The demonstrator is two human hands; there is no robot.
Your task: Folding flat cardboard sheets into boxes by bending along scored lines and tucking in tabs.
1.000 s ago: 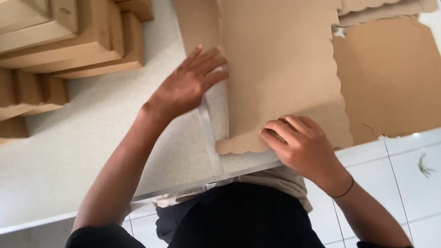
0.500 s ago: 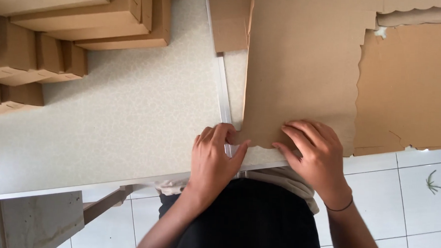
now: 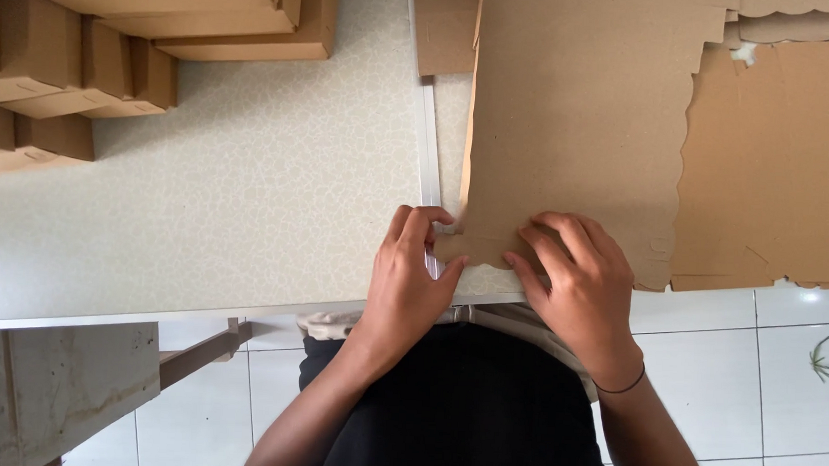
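Cardboard sheet [image 3: 577, 128]: flat, brown, die-cut with a scalloped edge, lying on the desk [image 3: 249, 188] at its right side, its near end at the near edge of the desk, just in front of the person. By judgement it is light and stiff across the face but bends readily along a crease; the cut edges look prone to tearing, so the near corners and the border are the sound places to take hold.

Left hand [image 3: 412, 279]: fingers curled onto the near left corner of the sheet, pinching a narrow flap there; thumb tucked underneath, so whether the grip closes fully cannot be told.

Right hand [image 3: 571, 277]: palm down, fingers spread and pressed flat on the near end of the sheet, holding it against the desk; not closed around anything. A dark band sits on this wrist.

Both forearms come in from the near edge, wrists bent downward.

Elsewhere: folded cardboard boxes [image 3: 163, 26] stacked at the far left corner; further cut sheets [image 3: 771, 174] lie to the right, overhanging a white tiled floor [image 3: 780, 398].
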